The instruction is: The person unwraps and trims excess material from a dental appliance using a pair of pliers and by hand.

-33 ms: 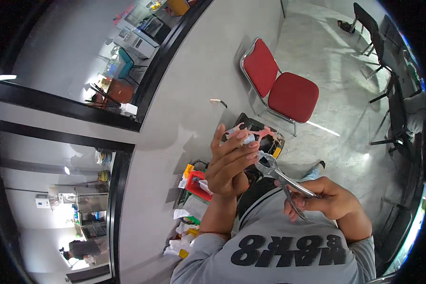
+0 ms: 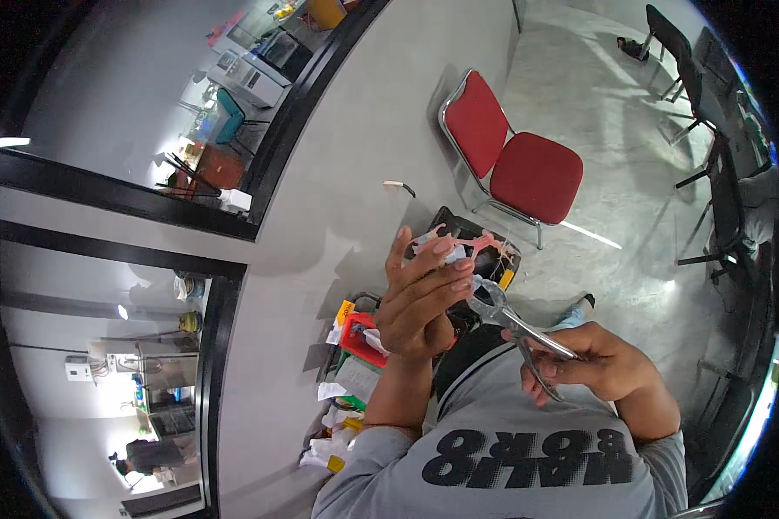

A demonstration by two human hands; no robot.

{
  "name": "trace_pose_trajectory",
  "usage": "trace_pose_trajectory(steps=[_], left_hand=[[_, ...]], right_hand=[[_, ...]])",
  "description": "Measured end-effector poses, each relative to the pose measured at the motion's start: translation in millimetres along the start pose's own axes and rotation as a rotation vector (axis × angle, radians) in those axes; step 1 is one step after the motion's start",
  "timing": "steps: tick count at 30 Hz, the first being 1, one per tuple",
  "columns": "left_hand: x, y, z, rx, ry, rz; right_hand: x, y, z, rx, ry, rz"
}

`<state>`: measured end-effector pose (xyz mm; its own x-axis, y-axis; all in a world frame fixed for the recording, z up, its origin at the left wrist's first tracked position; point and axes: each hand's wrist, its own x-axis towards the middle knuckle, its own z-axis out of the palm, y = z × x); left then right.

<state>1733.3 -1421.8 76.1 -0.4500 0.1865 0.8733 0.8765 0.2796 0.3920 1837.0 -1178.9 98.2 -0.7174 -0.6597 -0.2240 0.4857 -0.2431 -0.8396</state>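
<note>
My left hand [image 2: 421, 303] is raised in front of me, its fingers closed on a pink, branching piece [image 2: 485, 244] with pale bluish-white parts. The fingers cover much of this piece, and its exact kind cannot be told. In my right hand [image 2: 612, 359] is a pair of silvery metal pliers [image 2: 518, 323], with the fingers and thumb around the handles. The broad head of the pliers is right beside the left fingertips, just below the pink piece. Whether the jaws touch the piece is hidden.
Behind the hands stands a black box-like thing [image 2: 446, 221] with yellow at one corner. A red container [image 2: 362, 339] and several papers and wrappings lie left of my forearm. A red chair [image 2: 537, 177] stands by the wall, with black chairs [image 2: 725, 190] at right. Another person [image 2: 151, 454] shows beyond the window.
</note>
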Motion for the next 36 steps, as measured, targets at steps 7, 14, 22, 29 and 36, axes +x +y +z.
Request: trace_pose_trajectory(steps=[7,14,22,29,36], left_hand=[[1.6,-9.4,0.6,0.034,-0.078,0.020],[-4.9,-16.0,5.6,0.071,-0.026,0.015],[-6.1,-18.8,3.8,0.125,-0.026,0.027],[-8.9,-20.4,4.4,0.134,-0.019,0.052],[-7.0,-22.8,5.3,0.165,-0.085,0.056]], right_hand=[[8.0,-7.0,9.8,0.081,0.076,0.069],[15.8,2.7,11.4,-0.026,0.040,0.041],[20.5,4.7,11.1,0.132,0.056,0.047],[20.8,0.7,3.5,0.056,0.029,0.067],[21.5,-5.5,5.7,-0.107,0.062,0.082]])
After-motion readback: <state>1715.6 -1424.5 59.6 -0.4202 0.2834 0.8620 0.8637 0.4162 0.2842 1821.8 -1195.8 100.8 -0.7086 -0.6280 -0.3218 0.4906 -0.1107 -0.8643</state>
